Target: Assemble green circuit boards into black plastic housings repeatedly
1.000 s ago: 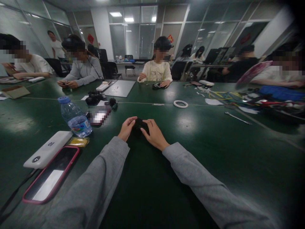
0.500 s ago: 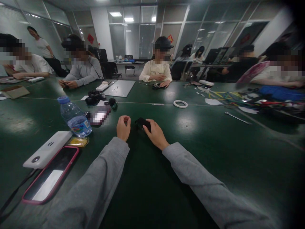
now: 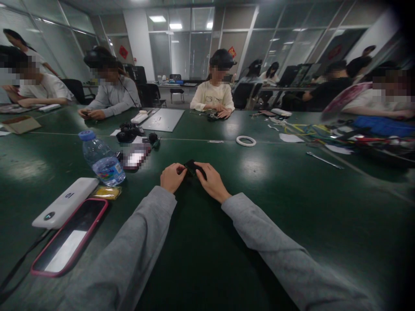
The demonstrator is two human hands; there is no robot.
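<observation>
My right hand [image 3: 212, 179] is closed around a small black box-like object [image 3: 193, 166], its fingers over the right side. The object is dark and small, so its kind cannot be made out. My left hand [image 3: 173, 177] is at the object's left edge with thumb and fingers pinched together. Whether those fingertips grip the object's edge or some small part is too small to tell. Both hands are low over the green table [image 3: 253, 224], in the middle of the view.
To the left stand a water bottle [image 3: 103, 162], a white power bank [image 3: 66, 202], a red-cased phone [image 3: 71, 237] and a yellow packet [image 3: 106, 193]. Ahead lies a white ring [image 3: 246, 141]; to the right, a wrench [image 3: 324, 160] and tangled cables [image 3: 324, 131]. Several people sit around the table.
My left hand has moved right, from apart to the black object's left edge, its fingers now pinched. My right hand keeps holding the object, which has tilted slightly.
</observation>
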